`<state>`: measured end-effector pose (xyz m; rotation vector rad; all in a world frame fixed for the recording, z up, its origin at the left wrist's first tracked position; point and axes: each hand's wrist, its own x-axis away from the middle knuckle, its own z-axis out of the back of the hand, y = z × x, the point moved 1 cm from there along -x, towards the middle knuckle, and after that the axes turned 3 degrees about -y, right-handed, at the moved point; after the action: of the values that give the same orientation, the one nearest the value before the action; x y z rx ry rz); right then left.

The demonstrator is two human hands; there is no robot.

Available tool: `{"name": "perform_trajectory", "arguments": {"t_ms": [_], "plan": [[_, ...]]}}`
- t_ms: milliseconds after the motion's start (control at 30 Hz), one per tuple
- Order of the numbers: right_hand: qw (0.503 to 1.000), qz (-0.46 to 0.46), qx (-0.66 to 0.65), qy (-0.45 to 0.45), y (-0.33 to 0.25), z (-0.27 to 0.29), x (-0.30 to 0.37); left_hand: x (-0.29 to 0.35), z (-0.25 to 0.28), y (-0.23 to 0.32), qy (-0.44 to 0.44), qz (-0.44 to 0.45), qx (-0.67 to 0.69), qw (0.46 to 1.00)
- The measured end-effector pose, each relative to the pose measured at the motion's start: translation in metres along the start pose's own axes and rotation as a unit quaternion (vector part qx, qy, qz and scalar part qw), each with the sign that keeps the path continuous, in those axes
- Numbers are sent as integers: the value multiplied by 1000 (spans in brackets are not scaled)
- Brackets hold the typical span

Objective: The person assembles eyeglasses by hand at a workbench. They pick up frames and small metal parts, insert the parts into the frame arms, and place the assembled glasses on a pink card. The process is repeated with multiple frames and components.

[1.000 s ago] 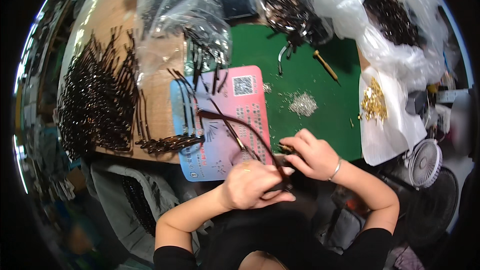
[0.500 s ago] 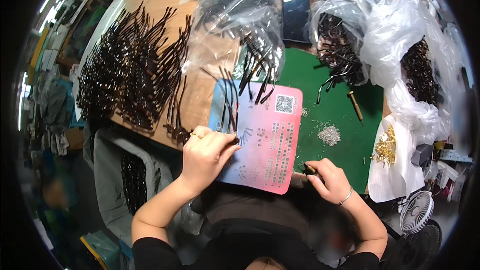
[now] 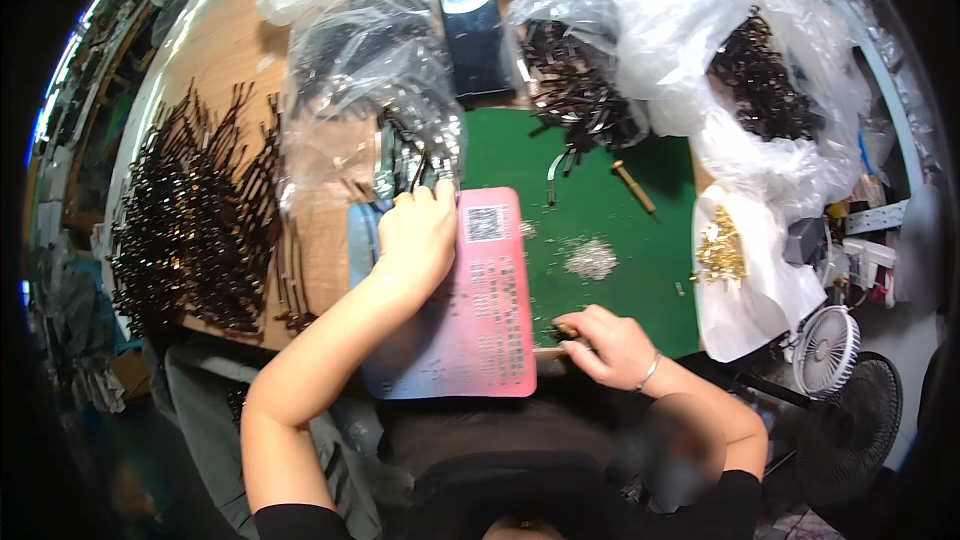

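My left hand (image 3: 418, 238) reaches over the top of a blue-and-pink printed mat (image 3: 490, 340). Its fingers stretch toward dark eyeglass temples (image 3: 405, 152) at the mouth of a clear plastic bag (image 3: 370, 60); motion blurs the fingertips, and no held piece shows. By the near edge of the green mat (image 3: 640, 290), my right hand (image 3: 612, 345) is closed around a small dark tool (image 3: 566, 331) with a brownish part, mostly hidden in the fingers. A pile of small silvery parts (image 3: 591, 260) lies just beyond it.
Many dark temples (image 3: 190, 230) stand bunched on the wooden table (image 3: 325, 270) at left. Bagged temples (image 3: 570, 80) and a phone (image 3: 472, 40) lie at the back. A brass-coloured tool (image 3: 634, 187) rests on the green mat, with golden parts (image 3: 721, 247) on white paper to its right.
My left hand has let go of a dark piece near the left pile and moved forward to the temples by the bag. The right hand keeps its grip. The whole view has shifted.
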<state>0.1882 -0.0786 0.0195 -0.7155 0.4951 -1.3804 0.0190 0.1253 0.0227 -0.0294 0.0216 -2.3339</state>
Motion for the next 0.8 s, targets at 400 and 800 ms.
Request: {"name": "perform_trajectory", "arguments": {"t_ms": [400, 800], "plan": [[997, 22, -71, 17, 23, -2, 16, -2, 5, 5, -51, 38, 19, 998], [953, -264, 29, 142, 53, 81, 79, -17, 12, -20, -8, -1, 190, 982]]}}
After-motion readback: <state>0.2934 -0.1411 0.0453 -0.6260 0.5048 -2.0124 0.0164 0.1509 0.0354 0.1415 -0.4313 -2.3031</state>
